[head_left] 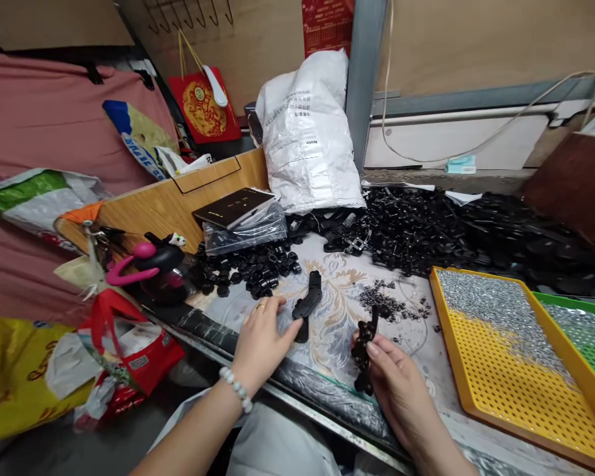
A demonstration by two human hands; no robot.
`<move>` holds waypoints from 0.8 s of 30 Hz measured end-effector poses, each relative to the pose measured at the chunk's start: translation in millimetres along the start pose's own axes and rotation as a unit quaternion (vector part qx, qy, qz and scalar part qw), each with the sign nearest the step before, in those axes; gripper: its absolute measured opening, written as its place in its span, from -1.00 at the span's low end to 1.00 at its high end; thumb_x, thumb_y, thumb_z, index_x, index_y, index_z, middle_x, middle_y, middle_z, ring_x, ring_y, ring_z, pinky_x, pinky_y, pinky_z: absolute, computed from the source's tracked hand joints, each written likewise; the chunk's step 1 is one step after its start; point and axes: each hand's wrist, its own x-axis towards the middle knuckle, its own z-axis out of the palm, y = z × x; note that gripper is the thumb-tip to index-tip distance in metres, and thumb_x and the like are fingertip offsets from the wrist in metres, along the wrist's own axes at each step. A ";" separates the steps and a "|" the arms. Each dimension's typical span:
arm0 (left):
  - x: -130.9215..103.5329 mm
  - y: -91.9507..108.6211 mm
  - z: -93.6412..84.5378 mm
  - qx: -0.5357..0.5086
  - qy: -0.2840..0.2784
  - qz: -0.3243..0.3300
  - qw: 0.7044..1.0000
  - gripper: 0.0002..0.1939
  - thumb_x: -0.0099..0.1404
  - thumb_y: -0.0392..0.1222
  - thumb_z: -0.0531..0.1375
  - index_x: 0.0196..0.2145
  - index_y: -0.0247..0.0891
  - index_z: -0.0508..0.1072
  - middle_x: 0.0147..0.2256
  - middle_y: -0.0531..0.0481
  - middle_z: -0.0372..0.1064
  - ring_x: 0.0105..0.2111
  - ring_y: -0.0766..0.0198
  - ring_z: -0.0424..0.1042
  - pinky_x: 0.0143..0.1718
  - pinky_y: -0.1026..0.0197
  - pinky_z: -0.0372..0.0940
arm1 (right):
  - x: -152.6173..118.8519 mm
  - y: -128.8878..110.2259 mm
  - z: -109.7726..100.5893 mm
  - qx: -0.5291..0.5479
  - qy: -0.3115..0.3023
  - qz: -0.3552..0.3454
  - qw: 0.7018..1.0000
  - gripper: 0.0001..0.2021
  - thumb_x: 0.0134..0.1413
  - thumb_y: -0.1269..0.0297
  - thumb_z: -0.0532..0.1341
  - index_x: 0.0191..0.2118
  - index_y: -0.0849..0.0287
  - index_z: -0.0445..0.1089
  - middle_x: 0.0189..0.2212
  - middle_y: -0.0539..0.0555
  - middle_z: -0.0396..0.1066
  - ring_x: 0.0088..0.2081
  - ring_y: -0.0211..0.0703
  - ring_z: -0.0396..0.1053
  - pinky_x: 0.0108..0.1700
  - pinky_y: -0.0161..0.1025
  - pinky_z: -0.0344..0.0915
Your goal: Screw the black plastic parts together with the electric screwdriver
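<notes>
Left hand [262,338], fingers loosely spread and gripping nothing, hovers low at the table [334,347], its thumb at the near end of an angled black part [314,289], though I cannot tell whether they touch. To its right, the right hand [400,382] pinches a dark, knobbly piece [361,354] upright between thumb and fingers. Beyond the left hand sits a cluster of black caps [264,270]; past the right hand lie tiny black bits [383,301], with a yellow perforated tray [506,370] to its right holding silvery pieces [486,296].
</notes>
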 end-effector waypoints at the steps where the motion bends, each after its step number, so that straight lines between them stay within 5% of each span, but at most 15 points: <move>1: 5.9 4.1 3.4 0.009 0.005 -0.004 1.000 -0.64 0.22 0.00 0.01 -0.09 -0.25 0.21 -0.14 -0.12 0.24 -0.12 0.12 0.25 -0.14 0.10 0.17 | 0.6 1.7 -0.7 -0.001 0.003 -0.005 1.000 -0.57 -0.32 0.10 0.38 -0.35 0.25 0.28 -0.29 0.09 0.31 -0.27 -0.26 0.26 -0.20 -0.40 0.22; 5: 40.5 28.6 6.8 0.044 -0.007 0.023 0.999 -0.68 0.10 -0.01 0.14 -0.23 -0.25 0.35 -0.23 -0.13 0.32 -0.13 -0.01 0.24 -0.13 -0.01 0.12 | 1.2 6.4 -2.9 -0.005 -0.002 -0.036 0.999 -0.62 -0.24 0.12 0.35 -0.32 0.24 0.28 -0.32 0.05 0.29 -0.32 -0.31 0.24 -0.24 -0.42 0.20; 10: 60.6 40.3 -8.9 0.067 -0.042 0.054 0.995 -0.76 0.12 -0.21 0.06 -0.24 -0.21 0.40 -0.35 -0.08 0.37 -0.28 0.12 0.34 -0.26 0.13 0.19 | -0.1 4.2 -2.5 0.000 0.007 -0.042 0.999 -0.60 -0.25 0.11 0.36 -0.33 0.25 0.27 -0.36 0.03 0.26 -0.34 -0.35 0.20 -0.28 -0.46 0.18; 14: 57.4 41.4 -5.3 0.081 -0.056 0.049 0.994 -0.70 0.06 -0.03 0.15 -0.30 -0.29 0.40 -0.32 -0.16 0.35 -0.31 0.04 0.35 -0.33 0.11 0.22 | 1.1 4.3 -3.3 -0.019 -0.023 -0.043 0.999 -0.63 -0.17 0.11 0.32 -0.33 0.26 0.25 -0.42 0.02 0.22 -0.39 -0.38 0.15 -0.32 -0.46 0.15; 19: 56.5 56.5 -5.3 0.042 -0.053 0.058 0.996 -0.77 0.05 -0.25 0.12 -0.28 -0.33 0.37 -0.34 -0.19 0.35 -0.28 -0.01 0.35 -0.28 0.05 0.22 | -0.8 2.6 -0.4 0.005 -0.008 -0.038 0.999 -0.61 -0.23 0.12 0.35 -0.34 0.27 0.25 -0.35 0.03 0.24 -0.33 -0.36 0.17 -0.27 -0.47 0.17; 22: 41.2 65.1 -14.1 -0.027 -0.016 0.071 0.997 -0.60 0.14 -0.22 0.05 -0.02 -0.17 0.19 -0.16 -0.08 0.28 -0.22 0.13 0.33 -0.21 0.12 0.22 | -2.6 -1.4 2.1 0.021 -0.008 -0.047 0.999 -0.61 -0.26 0.12 0.36 -0.37 0.28 0.26 -0.36 0.03 0.24 -0.33 -0.36 0.18 -0.27 -0.47 0.18; 24: 20.1 66.3 -12.6 -0.076 -0.014 0.083 0.994 -0.63 0.18 -0.21 0.04 -0.03 -0.11 0.15 -0.14 0.01 0.24 -0.24 0.28 0.31 -0.18 0.23 0.22 | -2.3 -3.5 1.7 0.033 0.013 -0.063 0.997 -0.58 -0.30 0.11 0.37 -0.35 0.27 0.26 -0.39 0.01 0.24 -0.36 -0.37 0.17 -0.29 -0.47 0.19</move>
